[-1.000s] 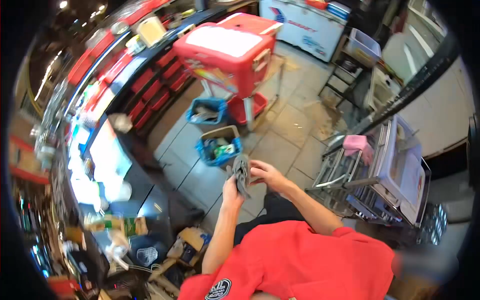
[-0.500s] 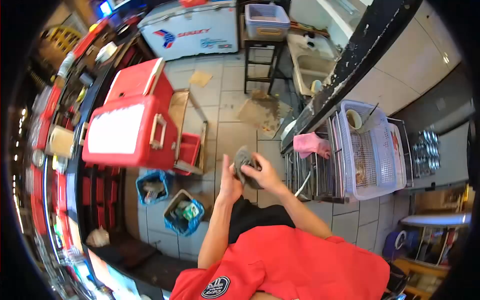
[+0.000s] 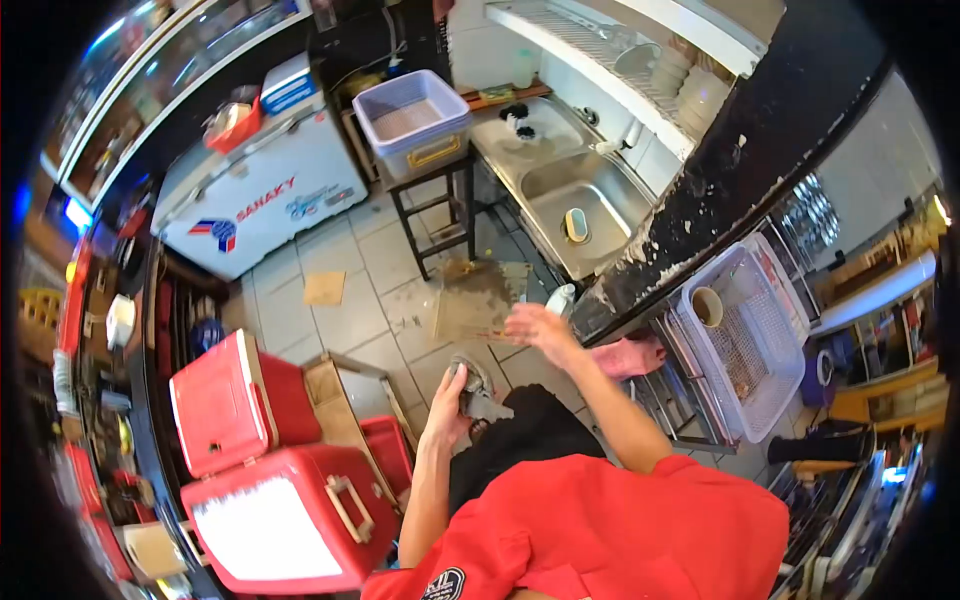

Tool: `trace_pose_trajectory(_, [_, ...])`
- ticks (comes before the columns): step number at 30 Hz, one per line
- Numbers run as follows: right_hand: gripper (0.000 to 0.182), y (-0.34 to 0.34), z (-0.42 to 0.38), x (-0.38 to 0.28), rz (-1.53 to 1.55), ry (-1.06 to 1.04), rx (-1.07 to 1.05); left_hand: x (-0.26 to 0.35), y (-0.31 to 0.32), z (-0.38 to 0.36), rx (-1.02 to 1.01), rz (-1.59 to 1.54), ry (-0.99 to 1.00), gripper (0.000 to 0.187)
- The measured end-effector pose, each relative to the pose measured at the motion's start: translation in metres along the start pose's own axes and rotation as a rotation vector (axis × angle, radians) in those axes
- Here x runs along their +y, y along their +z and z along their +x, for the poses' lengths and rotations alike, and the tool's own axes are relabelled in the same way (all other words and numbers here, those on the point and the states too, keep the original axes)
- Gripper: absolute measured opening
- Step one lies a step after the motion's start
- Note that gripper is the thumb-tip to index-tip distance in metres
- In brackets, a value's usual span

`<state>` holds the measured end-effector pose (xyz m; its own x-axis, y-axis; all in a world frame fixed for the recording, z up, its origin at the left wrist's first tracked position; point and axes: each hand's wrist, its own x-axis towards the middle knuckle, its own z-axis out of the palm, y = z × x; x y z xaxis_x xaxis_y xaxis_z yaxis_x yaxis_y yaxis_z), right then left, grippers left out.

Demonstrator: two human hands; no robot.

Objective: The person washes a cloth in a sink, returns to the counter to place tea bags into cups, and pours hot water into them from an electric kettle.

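My left hand (image 3: 447,405) is closed round a grey cloth (image 3: 480,388), which hangs from its fingers in front of my dark trousers. My right hand (image 3: 541,332) is off the cloth, to the right and further forward, with its fingers apart and nothing in it. A pink cloth (image 3: 628,357) hangs on the rack beside my right forearm. Just beyond my right hand stands a white bottle (image 3: 561,298).
A steel sink (image 3: 585,200) holding a sponge (image 3: 576,225) is ahead right, past a black peeling post (image 3: 700,190). Lilac baskets (image 3: 412,108) sit on a dark stool (image 3: 440,205). Red coolers (image 3: 290,515) stand left; a lilac crate (image 3: 740,340) is right.
The view has swung right towards the sink. My right hand has let go of the grey cloth and moved away to the right, its fingers spread. My left hand still holds the cloth.
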<state>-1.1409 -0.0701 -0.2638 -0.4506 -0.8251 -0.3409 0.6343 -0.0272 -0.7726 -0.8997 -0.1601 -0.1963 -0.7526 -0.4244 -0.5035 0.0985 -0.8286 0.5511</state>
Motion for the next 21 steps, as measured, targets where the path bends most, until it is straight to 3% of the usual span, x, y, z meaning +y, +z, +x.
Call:
trace_pose_trajectory(3, [0.026, -0.012, 0.071, -0.064, 0.189, -0.215, 0.282, 0.046, 0.002, 0.049, -0.082, -0.074, 0.013, 0.037])
trace_pose_trajectory(6, [0.019, -0.071, 0.162, -0.107, 0.563, -0.378, 0.516, 0.076, 0.006, 0.102, -0.110, -0.071, -0.022, 0.036])
trace_pose_trajectory(10, [0.027, -0.175, 0.291, -0.168, 0.620, -0.542, 0.648, 0.112, 0.005, 0.180, -0.203, -0.159, -0.096, 0.042])
trace_pose_trajectory(11, [0.038, -0.197, 0.320, -0.187, 0.633, -0.518, 0.651, 0.122, 0.005, 0.196, -0.215, -0.149, -0.097, 0.042])
trace_pose_trajectory(15, [0.053, -0.246, 0.400, -0.260, 0.832, -0.467, 0.880, 0.166, 0.031, 0.263, -0.139, 0.105, -0.158, 0.039])
trace_pose_trajectory(19, [0.048, -0.310, 0.463, -0.275, 0.932, -0.578, 0.710, 0.200, 0.035, 0.336, -0.158, 0.113, -0.220, 0.037])
trace_pose_trajectory(21, [0.045, -0.343, 0.493, -0.261, 0.923, -0.819, 0.611, 0.214, 0.045, 0.369, -0.194, 0.173, -0.240, 0.038])
